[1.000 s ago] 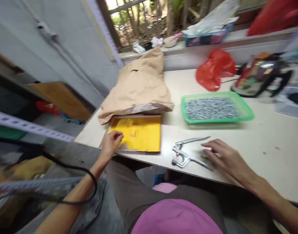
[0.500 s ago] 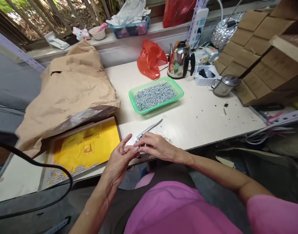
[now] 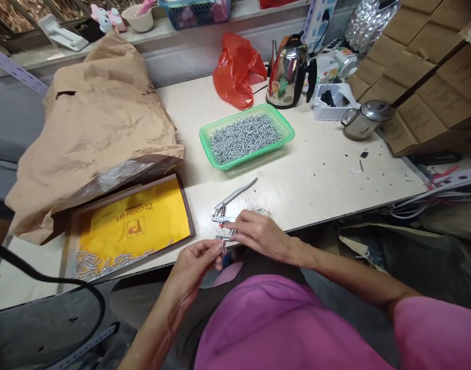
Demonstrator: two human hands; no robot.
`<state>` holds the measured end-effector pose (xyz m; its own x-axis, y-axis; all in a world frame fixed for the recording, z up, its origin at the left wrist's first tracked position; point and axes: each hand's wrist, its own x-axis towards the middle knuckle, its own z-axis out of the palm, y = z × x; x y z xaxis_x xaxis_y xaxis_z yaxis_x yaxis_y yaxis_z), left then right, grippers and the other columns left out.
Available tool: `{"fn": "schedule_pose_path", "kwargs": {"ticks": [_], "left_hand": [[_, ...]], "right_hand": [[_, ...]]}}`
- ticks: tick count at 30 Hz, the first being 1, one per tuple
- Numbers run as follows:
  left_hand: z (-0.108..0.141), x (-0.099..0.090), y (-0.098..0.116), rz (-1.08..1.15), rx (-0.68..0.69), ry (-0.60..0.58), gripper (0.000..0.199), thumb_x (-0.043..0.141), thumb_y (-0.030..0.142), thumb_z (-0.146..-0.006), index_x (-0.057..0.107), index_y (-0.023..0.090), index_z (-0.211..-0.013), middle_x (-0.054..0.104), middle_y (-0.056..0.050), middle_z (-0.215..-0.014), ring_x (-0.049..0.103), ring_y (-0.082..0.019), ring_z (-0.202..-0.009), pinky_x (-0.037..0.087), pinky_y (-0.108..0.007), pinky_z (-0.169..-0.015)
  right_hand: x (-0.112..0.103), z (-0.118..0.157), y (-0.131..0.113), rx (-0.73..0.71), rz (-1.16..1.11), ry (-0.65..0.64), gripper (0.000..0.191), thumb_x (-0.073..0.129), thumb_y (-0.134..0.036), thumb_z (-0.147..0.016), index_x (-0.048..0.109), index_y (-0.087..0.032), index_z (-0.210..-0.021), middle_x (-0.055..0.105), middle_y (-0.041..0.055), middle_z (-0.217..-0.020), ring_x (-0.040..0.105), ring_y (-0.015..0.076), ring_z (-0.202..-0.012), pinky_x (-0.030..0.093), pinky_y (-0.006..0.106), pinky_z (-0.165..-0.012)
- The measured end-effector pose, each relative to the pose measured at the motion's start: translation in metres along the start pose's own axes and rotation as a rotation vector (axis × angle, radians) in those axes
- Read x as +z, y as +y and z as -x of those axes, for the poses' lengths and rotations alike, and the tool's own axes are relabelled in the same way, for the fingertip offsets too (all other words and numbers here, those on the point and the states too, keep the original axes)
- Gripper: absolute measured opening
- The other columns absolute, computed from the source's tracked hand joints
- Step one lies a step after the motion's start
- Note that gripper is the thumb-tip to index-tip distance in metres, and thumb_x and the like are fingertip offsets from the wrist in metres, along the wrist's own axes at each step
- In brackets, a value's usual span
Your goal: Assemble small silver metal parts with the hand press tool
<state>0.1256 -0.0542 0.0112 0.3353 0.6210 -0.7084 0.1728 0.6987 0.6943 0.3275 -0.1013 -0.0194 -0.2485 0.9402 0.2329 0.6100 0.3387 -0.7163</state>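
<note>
My left hand [image 3: 199,261] is closed in a pinch at the table's front edge, with a small shiny metal piece at its fingertips. Just to the right, my right hand [image 3: 260,235] has its thumb and index finger drawn together over a hand-lever tool [image 3: 235,197]; what they hold, if anything, is too small to make out. That tool has a long grey handle, a coiled spring and a red tip, and its lower part is partly covered by my right fingers. Behind it stands a green basket [image 3: 204,146] full of small silvery metal pieces.
On the left, a shallow tray [image 3: 187,210] with a yellow lining holds loose metal pieces, beside crumpled brown paper [image 3: 92,123]. A red bag [image 3: 235,69], a kettle [image 3: 284,82] and a metal pot [image 3: 362,123] stand at the back. Cardboard [image 3: 424,82] leans at right. A black cable [image 3: 92,288] hangs at left.
My hands have moved apart: the left is lower, and the right is over the tool. More of the tool shows. The camera view has tilted down.
</note>
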Motion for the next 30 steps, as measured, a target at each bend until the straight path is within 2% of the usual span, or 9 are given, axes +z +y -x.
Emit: {"fn": "schedule_pose_path", "kwargs": {"ticks": [3, 5, 8, 12, 15, 19, 22, 26, 30], "left_hand": [[-0.011, -0.001, 0.002, -0.163, 0.175, 0.187, 0.042, 0.084, 0.043, -0.055, 0.069, 0.012, -0.080, 0.060, 0.002, -0.055, 0.049, -0.007, -0.046, 0.040, -0.017, -0.044], [-0.019, 0.000, 0.000, -0.270, 0.203, 0.262, 0.039, 0.078, 0.045, -0.060, 0.068, 0.013, -0.081, 0.053, 0.005, -0.047, 0.043, -0.007, -0.040, 0.032, -0.017, -0.037], [-0.029, 0.005, -0.003, -0.383, 0.205, 0.313, 0.034, 0.072, 0.045, -0.066, 0.066, 0.014, -0.079, 0.043, 0.008, -0.039, 0.033, -0.005, -0.034, 0.023, -0.017, -0.035], [-0.041, 0.012, -0.005, -0.328, 0.161, 0.225, 0.035, 0.072, 0.048, -0.065, 0.063, 0.014, -0.074, 0.038, 0.010, -0.036, 0.027, -0.004, -0.030, 0.018, -0.018, -0.034], [-0.047, 0.016, -0.005, -0.253, 0.097, 0.164, 0.041, 0.077, 0.049, -0.057, 0.061, 0.014, -0.070, 0.045, 0.008, -0.042, 0.028, -0.003, -0.030, 0.016, -0.018, -0.032], [-0.050, 0.017, -0.005, -0.223, 0.041, 0.132, 0.043, 0.080, 0.048, -0.053, 0.060, 0.013, -0.067, 0.053, 0.006, -0.051, 0.033, -0.001, -0.029, 0.018, -0.017, -0.031], [-0.051, 0.016, -0.003, -0.215, 0.004, 0.118, 0.043, 0.081, 0.048, -0.053, 0.058, 0.013, -0.064, 0.053, 0.006, -0.051, 0.033, -0.001, -0.027, 0.017, -0.017, -0.030], [-0.052, 0.017, -0.003, -0.175, -0.049, 0.102, 0.044, 0.083, 0.045, -0.051, 0.060, 0.013, -0.069, 0.054, 0.007, -0.049, 0.033, -0.001, -0.026, 0.018, -0.016, -0.030], [-0.052, 0.019, -0.008, -0.145, -0.055, 0.131, 0.043, 0.082, 0.046, -0.051, 0.057, 0.013, -0.066, 0.055, 0.006, -0.046, 0.035, -0.002, -0.025, 0.021, -0.017, -0.030]], "right_hand": [[-0.004, 0.005, 0.019, 0.067, 0.333, -0.027, 0.021, 0.054, -0.026, -0.094, 0.065, -0.016, -0.107, 0.058, 0.0084, -0.097, 0.051, 0.0181, -0.089, 0.041, 0.030, -0.077], [-0.004, 0.009, 0.030, 0.084, 0.442, -0.060, 0.014, 0.053, -0.021, -0.093, 0.065, -0.015, -0.098, 0.058, 0.0073, -0.094, 0.049, 0.0174, -0.085, 0.037, 0.030, -0.074], [-0.004, 0.012, 0.040, 0.044, 0.512, -0.063, 0.017, 0.049, -0.018, -0.095, 0.063, -0.017, -0.087, 0.056, 0.0043, -0.087, 0.046, 0.0162, -0.080, 0.031, 0.031, -0.072], [-0.010, 0.011, 0.046, -0.014, 0.568, -0.056, 0.016, 0.048, -0.017, -0.095, 0.060, -0.018, -0.084, 0.057, 0.0033, -0.085, 0.045, 0.0169, -0.080, 0.027, 0.032, -0.071], [-0.017, 0.008, 0.051, -0.010, 0.607, -0.055, 0.016, 0.049, -0.015, -0.094, 0.061, -0.018, -0.083, 0.058, 0.0037, -0.085, 0.044, 0.0174, -0.080, 0.024, 0.033, -0.069], [-0.023, 0.005, 0.054, 0.005, 0.628, -0.076, 0.017, 0.050, -0.014, -0.093, 0.062, -0.017, -0.082, 0.059, 0.0040, -0.084, 0.044, 0.0171, -0.078, 0.024, 0.032, -0.068], [-0.025, 0.004, 0.052, 0.015, 0.626, -0.095, 0.018, 0.049, -0.013, -0.094, 0.063, -0.017, -0.082, 0.060, 0.0044, -0.083, 0.044, 0.0171, -0.077, 0.024, 0.032, -0.067], [-0.024, 0.004, 0.052, 0.017, 0.614, -0.102, 0.019, 0.048, -0.013, -0.094, 0.063, -0.017, -0.083, 0.060, 0.0043, -0.083, 0.046, 0.0171, -0.078, 0.025, 0.031, -0.067], [-0.023, 0.005, 0.053, 0.010, 0.603, -0.089, 0.018, 0.048, -0.014, -0.094, 0.063, -0.017, -0.083, 0.060, 0.0042, -0.084, 0.046, 0.0171, -0.079, 0.027, 0.031, -0.068]]}}
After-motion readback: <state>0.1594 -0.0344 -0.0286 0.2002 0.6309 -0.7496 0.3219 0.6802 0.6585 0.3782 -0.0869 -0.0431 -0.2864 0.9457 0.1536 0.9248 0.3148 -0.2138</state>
